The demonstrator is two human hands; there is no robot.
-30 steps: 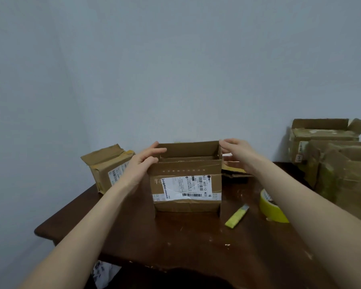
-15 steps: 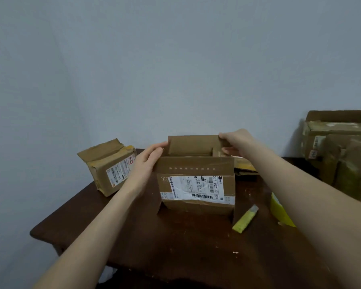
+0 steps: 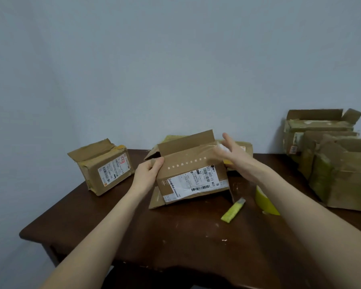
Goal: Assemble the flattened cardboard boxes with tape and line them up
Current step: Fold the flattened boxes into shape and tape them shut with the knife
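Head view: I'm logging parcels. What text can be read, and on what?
"502 602-12 N03": white shipping label on the middle brown cardboard box.
White printed characters above it: too blurred.
Barcode label on the smaller brown cardboard box at left: too small.
Side label on the stacked cardboard boxes at right: too small.

box (image 3: 191, 174) no longer sits square on the table (image 3: 175, 236) — it's tipped, right end raised, so the label (image 3: 193, 181) now climbs toward 2 o'clock. Top opening has swung away toward 12, and the rear flap (image 3: 186, 144) stands up above the front face. A bottom flap (image 3: 156, 200) now splays onto the table at the box's 7 o'clock corner. The left hand (image 3: 148, 174) went from lying flat on the top-left corner to gripping it, fingers (image 3: 157, 163) curled over the edge at 9 o'clock. The right hand (image 3: 233, 155) has left the top-right corner — fingers spread, motion-blurred at the box's 2 o'clock, contact unclear.
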